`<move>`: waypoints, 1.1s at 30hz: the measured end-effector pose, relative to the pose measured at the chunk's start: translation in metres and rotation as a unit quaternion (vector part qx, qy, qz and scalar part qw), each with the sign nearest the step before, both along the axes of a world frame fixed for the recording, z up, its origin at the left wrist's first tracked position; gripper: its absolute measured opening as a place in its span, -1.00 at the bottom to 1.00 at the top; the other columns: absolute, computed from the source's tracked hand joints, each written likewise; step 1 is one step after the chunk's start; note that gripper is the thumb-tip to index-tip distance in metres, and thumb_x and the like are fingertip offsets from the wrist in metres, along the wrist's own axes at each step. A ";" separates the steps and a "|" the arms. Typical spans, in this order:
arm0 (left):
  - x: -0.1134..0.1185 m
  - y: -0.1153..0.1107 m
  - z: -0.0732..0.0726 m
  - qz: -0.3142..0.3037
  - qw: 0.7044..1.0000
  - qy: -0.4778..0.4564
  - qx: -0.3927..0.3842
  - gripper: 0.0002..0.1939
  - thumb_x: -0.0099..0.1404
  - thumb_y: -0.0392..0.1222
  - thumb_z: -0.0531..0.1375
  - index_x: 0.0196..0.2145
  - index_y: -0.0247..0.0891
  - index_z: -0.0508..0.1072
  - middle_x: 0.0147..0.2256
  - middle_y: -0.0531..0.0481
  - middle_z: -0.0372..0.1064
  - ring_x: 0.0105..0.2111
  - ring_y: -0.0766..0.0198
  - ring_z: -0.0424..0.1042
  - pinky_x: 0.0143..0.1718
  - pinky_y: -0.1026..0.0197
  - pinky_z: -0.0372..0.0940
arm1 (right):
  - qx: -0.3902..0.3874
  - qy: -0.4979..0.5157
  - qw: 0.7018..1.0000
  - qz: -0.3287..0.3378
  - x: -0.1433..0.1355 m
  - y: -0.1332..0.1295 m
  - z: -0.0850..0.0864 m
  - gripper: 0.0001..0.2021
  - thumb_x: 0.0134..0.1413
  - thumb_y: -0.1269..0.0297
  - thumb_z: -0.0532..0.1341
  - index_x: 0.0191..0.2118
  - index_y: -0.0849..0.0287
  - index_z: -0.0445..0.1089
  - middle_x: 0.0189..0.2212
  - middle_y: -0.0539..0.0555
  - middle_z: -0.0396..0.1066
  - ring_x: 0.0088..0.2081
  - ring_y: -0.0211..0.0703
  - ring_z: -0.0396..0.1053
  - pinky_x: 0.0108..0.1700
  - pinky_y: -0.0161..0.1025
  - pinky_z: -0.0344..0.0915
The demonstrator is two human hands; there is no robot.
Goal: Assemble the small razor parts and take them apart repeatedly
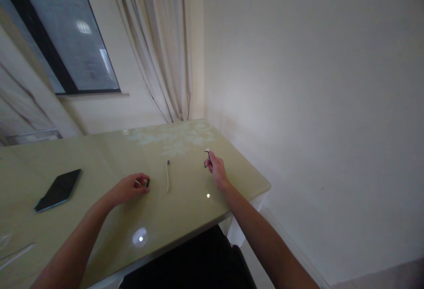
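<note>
My left hand is low over the table, its fingers closed on a small dark piece. A pale strip shows between those fingers; I cannot make out what kind of thing it is. To the right of that hand lies a short white cable with a dark end pointing away from me. My right hand, near the table's right side, pinches a thin black cable. A small white bit shows at the cable's top, and a little dark frame-like end sticks out left of the fingers.
The glossy pale-green table meets a white wall along its right side. A dark tablet-like slab lies at left. Thin white strips are at the lower left. Curtains hang behind, beside a window.
</note>
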State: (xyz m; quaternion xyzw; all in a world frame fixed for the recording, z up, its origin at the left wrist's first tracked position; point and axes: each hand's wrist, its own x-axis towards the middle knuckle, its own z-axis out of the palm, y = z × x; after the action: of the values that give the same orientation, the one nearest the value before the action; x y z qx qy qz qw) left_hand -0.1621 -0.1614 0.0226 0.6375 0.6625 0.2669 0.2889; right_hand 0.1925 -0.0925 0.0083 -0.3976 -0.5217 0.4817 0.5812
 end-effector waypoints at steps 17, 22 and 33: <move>0.066 -0.014 0.005 -0.054 0.957 0.143 0.246 -0.56 0.25 0.23 0.23 -0.12 -0.18 0.49 -0.27 -0.01 0.45 -0.46 0.25 0.37 -0.35 0.17 0.29 | 0.096 -0.117 0.984 0.090 -0.011 -0.011 -0.001 -0.45 -0.05 -0.22 0.36 -0.61 0.16 0.24 -0.63 -0.12 -0.01 -0.55 -0.34 -0.06 -0.47 -0.28 -0.13; 0.115 -0.016 0.019 -0.104 0.930 0.143 0.323 -0.62 0.31 0.14 0.25 -0.06 -0.15 0.45 -0.24 0.02 0.41 -0.44 0.30 0.33 -0.33 0.21 0.28 | 0.039 -0.129 0.982 0.136 -0.040 -0.005 0.015 -0.54 0.07 -0.16 0.27 -0.45 0.22 0.52 -0.65 -0.12 0.10 -0.57 -0.35 0.00 -0.49 -0.31 -0.10; 0.118 -0.024 -0.003 -0.031 0.919 0.064 0.388 -0.65 0.32 0.06 0.27 -0.04 -0.17 0.46 -0.28 0.02 0.38 -0.50 0.35 0.24 -0.41 0.27 0.26 | -0.112 0.017 0.960 0.255 -0.062 -0.023 0.004 -0.57 -0.01 -0.12 0.30 -0.39 0.23 0.51 -0.62 -0.12 0.20 -0.66 -0.43 -0.09 -0.57 -0.30 -0.25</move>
State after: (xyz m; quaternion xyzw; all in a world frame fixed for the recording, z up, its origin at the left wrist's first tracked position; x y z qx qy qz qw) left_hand -0.0442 -0.1858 0.0193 0.7353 0.5040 0.4529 -0.0158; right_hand 0.1308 -0.1156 0.0122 -0.3055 -0.5387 0.6759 0.3996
